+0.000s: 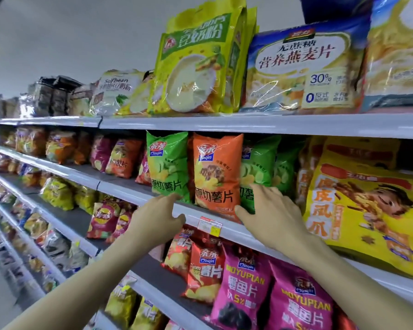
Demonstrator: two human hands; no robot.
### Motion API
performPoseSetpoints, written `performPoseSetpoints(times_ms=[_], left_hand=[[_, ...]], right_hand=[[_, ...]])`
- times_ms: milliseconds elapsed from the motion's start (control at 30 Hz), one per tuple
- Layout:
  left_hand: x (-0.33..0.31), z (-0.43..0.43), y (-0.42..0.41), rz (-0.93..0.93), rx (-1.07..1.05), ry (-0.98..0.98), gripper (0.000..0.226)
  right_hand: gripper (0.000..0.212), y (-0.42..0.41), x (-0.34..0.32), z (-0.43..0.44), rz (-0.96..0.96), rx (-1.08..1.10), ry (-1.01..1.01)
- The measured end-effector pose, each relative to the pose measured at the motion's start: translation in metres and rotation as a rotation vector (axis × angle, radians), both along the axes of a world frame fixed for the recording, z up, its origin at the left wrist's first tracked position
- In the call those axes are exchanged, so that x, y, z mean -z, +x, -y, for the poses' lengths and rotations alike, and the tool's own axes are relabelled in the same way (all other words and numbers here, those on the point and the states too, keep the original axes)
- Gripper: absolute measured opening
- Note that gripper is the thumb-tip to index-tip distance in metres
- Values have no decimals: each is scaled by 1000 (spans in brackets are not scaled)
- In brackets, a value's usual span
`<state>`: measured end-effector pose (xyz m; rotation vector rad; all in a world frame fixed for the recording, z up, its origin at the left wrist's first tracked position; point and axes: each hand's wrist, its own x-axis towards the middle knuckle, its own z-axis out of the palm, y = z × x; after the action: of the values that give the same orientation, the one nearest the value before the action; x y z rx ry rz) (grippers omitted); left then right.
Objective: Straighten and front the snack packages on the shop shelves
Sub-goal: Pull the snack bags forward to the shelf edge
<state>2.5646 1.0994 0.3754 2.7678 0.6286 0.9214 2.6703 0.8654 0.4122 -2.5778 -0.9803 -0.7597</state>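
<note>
Shop shelves (272, 126) run long beside me. On the second one the orange chip bag (215, 172) stands at the front edge, between the left green bag (167, 163) and the right green bag (258, 167). I should nudge their bases gently, so all faces line up. My right hand (270, 210) lies open, fingers (270, 194) spread on the right green bag; my left hand (157, 217), open too, touches the left green bag's bottom.

I'm looking at a shop aisle: long white shelves (272, 125) packed with snack bags (215, 170), price tag (209, 225) on the edge.
</note>
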Motion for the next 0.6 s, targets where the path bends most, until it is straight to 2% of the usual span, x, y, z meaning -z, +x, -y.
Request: performPoseSetpoints(times_ms=[167,267,367,467,600], left_hand=[[-13,-38,11,66,-59,-31,74],[-21,-60,21,168,-59,-159,93],[-19,-80,36,248,-45,-271,110],[-18,-97,52,350,-36,-402,123],[-20,-131,81,451,34,-593,153]], right_hand=[[96,26,1,-36,-91,-143,210],[109,35,4,-54,-132,-246,367],[115,40,11,-66,-160,-278,442],[121,45,13,-76,-191,-277,506],[127,48,13,-88,-248,-233,586]])
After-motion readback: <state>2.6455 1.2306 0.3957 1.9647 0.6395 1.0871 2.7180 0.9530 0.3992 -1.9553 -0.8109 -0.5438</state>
